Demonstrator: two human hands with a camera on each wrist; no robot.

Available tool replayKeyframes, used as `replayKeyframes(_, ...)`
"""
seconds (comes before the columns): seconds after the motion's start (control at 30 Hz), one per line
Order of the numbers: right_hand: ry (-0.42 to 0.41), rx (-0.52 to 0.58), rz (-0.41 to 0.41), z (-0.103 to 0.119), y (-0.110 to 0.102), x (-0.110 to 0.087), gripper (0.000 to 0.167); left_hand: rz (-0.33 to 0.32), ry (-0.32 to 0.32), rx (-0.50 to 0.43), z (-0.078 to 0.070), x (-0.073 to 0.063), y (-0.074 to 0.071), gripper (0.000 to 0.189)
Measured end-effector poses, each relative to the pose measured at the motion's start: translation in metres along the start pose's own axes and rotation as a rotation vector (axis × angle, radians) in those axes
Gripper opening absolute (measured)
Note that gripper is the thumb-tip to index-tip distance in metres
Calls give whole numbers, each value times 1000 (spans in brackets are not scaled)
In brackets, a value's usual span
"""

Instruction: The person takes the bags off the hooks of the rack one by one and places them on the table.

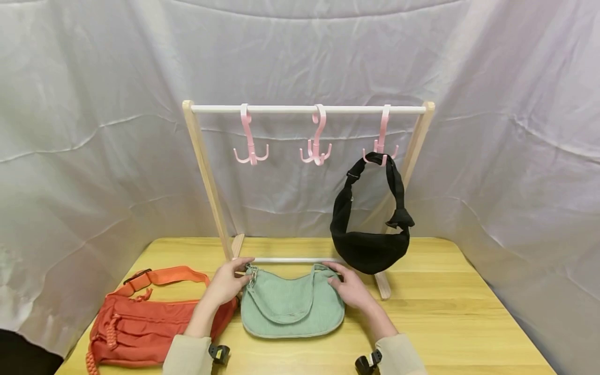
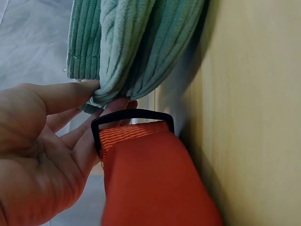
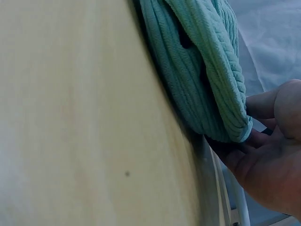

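A pale green corduroy shoulder bag (image 1: 323, 304) lies on the table at the front middle, its strap (image 1: 287, 316) looped down over its face. At its upper left corner, by the metal strap ring, my left hand (image 1: 225, 284) pinches the bag between thumb and fingers. My right hand (image 1: 352, 289) grips the upper right corner the same way. In the left wrist view, the black buckle (image 2: 131, 114) of a red bag (image 2: 155, 183) overlaps the left fingers. The right wrist view shows the green bag's ribbed edge (image 3: 221, 94) between the right thumb and fingers.
Behind the green bag stands a wooden rack with a white top bar (image 1: 281, 109). Pink hooks (image 1: 316, 151) hang from it; a black bag (image 1: 370, 250) hangs on the right one. The red bag (image 1: 154, 317) with an orange strap lies on the table at left.
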State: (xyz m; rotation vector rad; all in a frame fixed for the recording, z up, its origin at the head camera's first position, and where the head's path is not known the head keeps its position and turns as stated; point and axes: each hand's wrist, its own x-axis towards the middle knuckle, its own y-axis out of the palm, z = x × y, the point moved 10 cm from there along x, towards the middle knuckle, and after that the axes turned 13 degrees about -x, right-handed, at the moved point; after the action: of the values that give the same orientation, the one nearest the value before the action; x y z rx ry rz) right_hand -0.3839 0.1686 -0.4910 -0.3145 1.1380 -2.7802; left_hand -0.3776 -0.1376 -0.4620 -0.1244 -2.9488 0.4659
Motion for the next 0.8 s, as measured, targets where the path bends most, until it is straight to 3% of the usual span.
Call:
replayKeyframes(0.23,-28,-17,61,0,6,-3,45,17,10,45,5,2,4,46)
replayKeyframes(0.8,-55,-61,71,1,7,-6,44,113,17,153,11,5,14,49)
